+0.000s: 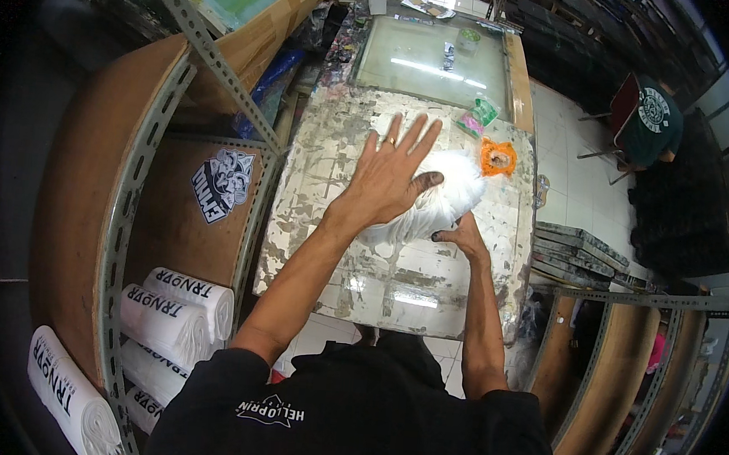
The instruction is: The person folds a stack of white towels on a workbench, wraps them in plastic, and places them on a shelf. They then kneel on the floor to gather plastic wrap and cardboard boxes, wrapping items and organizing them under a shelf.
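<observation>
Black tee [351,421] closest to me. I've got L hand [391,179] flat, fingers spread, over white bundle [458,190] mid worn table [368,295]; R hand [468,240] at its near R edge, can't tell if fingers grip. Orange pkt [498,158] just beyond.

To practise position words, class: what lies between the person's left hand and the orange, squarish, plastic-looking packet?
In the head view, part of the white, wrinkled, rounded bundle lies between the left hand and the orange packet.
</observation>
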The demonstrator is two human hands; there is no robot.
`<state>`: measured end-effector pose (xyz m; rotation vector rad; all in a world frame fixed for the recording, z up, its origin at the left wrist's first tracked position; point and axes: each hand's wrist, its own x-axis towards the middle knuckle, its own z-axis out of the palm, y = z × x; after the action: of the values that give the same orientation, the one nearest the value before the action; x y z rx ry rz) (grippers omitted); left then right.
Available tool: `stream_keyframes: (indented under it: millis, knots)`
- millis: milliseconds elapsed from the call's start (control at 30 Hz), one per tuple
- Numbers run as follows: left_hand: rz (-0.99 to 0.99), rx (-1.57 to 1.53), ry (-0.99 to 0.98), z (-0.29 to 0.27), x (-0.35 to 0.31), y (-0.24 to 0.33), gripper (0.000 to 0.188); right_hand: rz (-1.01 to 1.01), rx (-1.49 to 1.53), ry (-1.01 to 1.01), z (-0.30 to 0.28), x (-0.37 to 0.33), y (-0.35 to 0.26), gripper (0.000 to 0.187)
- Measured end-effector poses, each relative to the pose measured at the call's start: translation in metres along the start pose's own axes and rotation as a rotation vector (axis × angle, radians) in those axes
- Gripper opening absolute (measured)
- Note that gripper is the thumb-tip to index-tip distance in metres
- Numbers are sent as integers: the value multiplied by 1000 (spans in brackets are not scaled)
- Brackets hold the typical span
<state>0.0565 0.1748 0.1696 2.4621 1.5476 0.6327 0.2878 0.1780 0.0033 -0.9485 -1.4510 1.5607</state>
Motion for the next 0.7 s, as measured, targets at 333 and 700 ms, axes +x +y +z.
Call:
stream_keyframes:
  millis: [333, 700]
  knots:
    - [122, 179, 107, -17, -5, 16, 69, 2, 3, 8, 1, -4, 1, 115]
    - [17, -95, 306, -3, -39, -17, 19, 57, -25, -15, -10, 0, 16, 114]
